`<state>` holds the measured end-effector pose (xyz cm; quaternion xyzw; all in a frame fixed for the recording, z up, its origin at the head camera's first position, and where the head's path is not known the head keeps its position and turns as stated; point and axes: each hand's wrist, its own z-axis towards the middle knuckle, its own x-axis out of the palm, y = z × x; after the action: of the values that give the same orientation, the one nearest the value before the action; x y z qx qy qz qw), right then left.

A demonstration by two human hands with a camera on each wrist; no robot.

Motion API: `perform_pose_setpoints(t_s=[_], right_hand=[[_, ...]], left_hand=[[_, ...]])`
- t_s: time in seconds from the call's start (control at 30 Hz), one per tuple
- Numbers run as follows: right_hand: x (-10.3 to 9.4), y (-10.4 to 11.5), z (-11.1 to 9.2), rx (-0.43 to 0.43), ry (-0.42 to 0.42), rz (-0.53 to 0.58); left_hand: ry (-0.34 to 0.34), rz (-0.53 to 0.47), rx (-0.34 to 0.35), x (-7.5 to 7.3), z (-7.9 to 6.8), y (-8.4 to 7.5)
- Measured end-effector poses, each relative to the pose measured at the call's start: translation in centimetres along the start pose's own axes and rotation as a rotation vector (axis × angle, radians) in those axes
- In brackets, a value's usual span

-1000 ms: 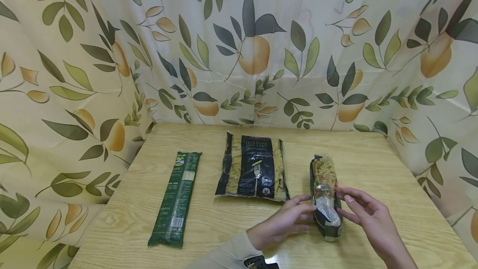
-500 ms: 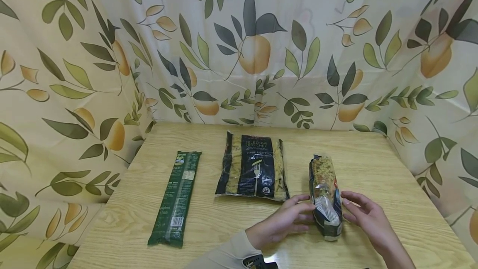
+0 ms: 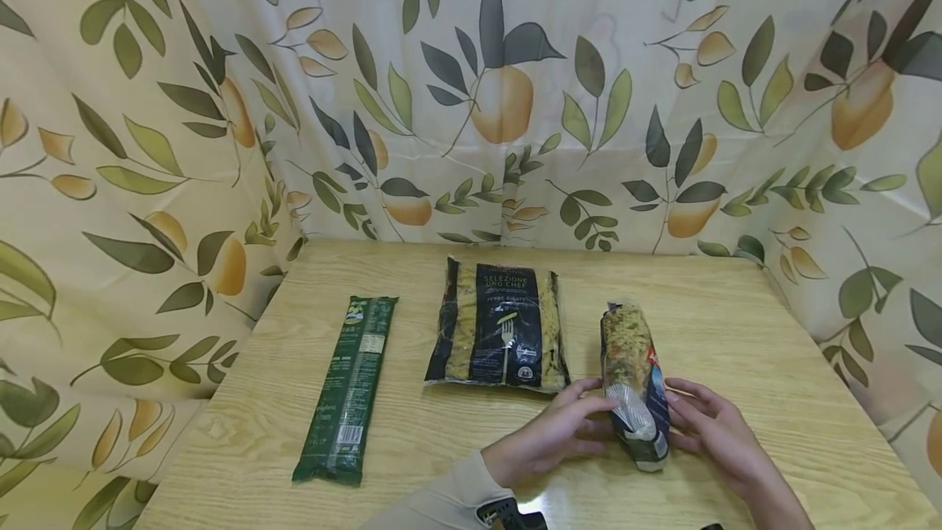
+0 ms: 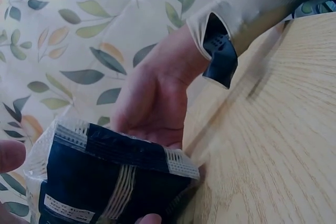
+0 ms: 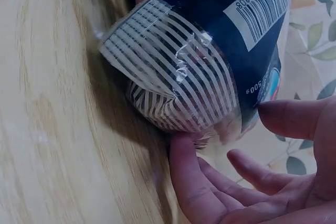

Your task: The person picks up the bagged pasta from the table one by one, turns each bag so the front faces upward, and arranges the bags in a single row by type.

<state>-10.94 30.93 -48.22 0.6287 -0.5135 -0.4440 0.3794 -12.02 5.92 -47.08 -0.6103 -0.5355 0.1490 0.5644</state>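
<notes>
A dark blue bag of small pasta [image 3: 627,350] with a clear upper side sits at the right of the table, angled slightly left. On its left side my left hand [image 3: 548,436] touches it with extended fingers. My right hand [image 3: 717,436] is against the opposite side, near its lower end. The right wrist view shows the bag's striped end [image 5: 181,66], with the right thumb [image 5: 294,119] along its edge and a fingertip at its lower corner. In the left wrist view the bag's dark end [image 4: 121,166] partly hides the right hand's fingers.
A large bag of penne [image 3: 504,330] lies at the middle of the wooden table [image 3: 456,456]. Left of it is a long green spaghetti packet [image 3: 346,391]. A leaf-and-fruit-patterned curtain [image 3: 500,105] surrounds the back and sides.
The small pasta bag has shifted left and turned, its far end swinging left and more of its right side showing. My right hand moved off its side, then followed it leftward.
</notes>
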Motion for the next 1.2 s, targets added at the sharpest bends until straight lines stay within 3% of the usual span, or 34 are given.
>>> perform_pose_setpoints(t_s=[0.3, 0.5, 1.03, 1.2], right_hand=[[0.2, -0.3, -0.2, -0.062, 0.064, 0.151], [0.6, -0.4, -0.3, -0.069, 0.047, 0.113], [0.5, 0.0, -0.8, -0.020, -0.021, 0.043], [0.2, -0.3, -1.0, 0.008, -0.008, 0.116]], left_hand=[[0.015, -0.002, 0.012, -0.2, 0.0, -0.2], [0.048, 0.000, 0.021, -0.5, 0.1, 0.1], [0.008, -0.047, 0.045, -0.2, 0.5, 0.9], [0.009, -0.062, 0.038, -0.2, 0.6, 1.0]])
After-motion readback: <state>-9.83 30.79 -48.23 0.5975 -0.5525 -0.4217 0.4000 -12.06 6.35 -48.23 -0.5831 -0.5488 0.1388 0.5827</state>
